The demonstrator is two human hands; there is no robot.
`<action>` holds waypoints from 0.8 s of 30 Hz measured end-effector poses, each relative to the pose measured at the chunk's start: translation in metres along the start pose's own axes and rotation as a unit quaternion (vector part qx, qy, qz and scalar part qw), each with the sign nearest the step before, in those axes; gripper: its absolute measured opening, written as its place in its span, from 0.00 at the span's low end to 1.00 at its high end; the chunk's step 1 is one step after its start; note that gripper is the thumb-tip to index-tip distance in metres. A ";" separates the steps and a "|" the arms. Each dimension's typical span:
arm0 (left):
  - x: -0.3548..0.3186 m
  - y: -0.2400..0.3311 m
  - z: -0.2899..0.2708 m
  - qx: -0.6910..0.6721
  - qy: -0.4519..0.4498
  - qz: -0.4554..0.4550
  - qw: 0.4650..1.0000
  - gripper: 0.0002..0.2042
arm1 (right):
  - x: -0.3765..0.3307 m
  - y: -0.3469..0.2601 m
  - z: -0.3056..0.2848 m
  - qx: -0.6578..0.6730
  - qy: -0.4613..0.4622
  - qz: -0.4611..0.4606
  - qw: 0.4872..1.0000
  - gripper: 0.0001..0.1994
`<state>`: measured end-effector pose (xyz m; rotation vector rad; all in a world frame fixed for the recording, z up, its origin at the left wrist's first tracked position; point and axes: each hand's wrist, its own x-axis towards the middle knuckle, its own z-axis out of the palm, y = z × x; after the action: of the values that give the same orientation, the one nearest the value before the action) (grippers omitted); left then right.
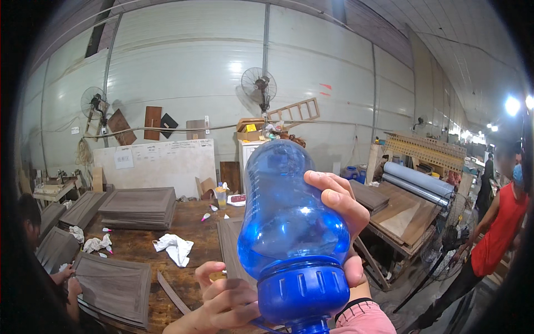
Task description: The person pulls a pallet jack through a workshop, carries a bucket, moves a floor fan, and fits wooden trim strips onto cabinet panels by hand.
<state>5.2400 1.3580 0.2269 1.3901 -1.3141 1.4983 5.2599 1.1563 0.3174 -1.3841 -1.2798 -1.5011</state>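
A large blue translucent water bottle point(295, 217) fills the middle of the head view, tipped with its base up and its blue screw cap low and close to me. Some liquid shows inside above the cap. My right hand point(340, 209) is closed around the bottle's right side, fingers on the waist. My left hand point(225, 303) is beside the cap at lower left, with curled fingers and one finger raised. Its fingertips go out of sight at the cap, near a thin blue strap point(270, 327); what they hold is hidden.
Brown panelled doors point(136, 206) are stacked on the wooden worktable point(203, 222), with a white cloth point(173, 249) nearby. At left, another person's hands point(69, 281) touch a panel point(114, 286). A person in red point(503, 222) and a floor fan point(448, 239) stand at right.
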 end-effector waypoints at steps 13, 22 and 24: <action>0.000 0.021 0.027 -0.067 -0.006 -0.033 0.997 0.04 | -0.014 -0.005 -0.036 -0.027 -0.003 -0.014 1.000 0.48; -0.017 0.034 0.047 -0.064 -0.064 -0.047 0.995 0.09 | -0.059 -0.027 -0.090 -0.082 -0.076 0.077 0.991 0.46; -0.020 0.042 0.043 -0.074 -0.114 -0.080 0.987 0.13 | -0.075 -0.036 -0.101 -0.088 -0.086 0.113 0.986 0.47</action>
<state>5.2158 1.3095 0.1943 1.5639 -1.3853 1.1387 5.2111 1.0601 0.2438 -1.7453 -1.0676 -1.3889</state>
